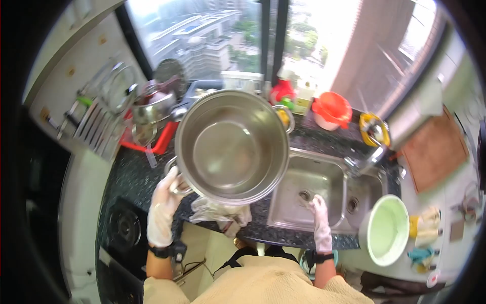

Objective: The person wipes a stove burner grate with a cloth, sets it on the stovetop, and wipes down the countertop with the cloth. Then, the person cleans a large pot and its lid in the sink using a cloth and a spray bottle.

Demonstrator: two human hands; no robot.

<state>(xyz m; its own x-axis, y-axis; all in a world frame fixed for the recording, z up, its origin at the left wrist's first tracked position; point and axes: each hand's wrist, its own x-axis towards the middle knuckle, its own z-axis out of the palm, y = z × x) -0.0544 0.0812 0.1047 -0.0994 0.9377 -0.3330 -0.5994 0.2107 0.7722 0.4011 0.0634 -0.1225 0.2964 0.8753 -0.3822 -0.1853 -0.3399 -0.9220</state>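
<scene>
A large stainless steel pot is held up in front of me, its open top facing the camera and its inside bare. My left hand, in a whitish glove, is closed around the pot's near-left loop handle. The opposite handle is free. My right hand, also gloved, is over the front of the double sink, apart from the pot. Its fingers look bunched, but whether anything is between them is too small to tell. A crumpled plastic bag lies on the counter below the pot.
A red tray with pots stands at the left. On the sill are a red bottle, an orange basin and a yellow container. The faucet rises behind the sink. A pale green basin sits at the right edge.
</scene>
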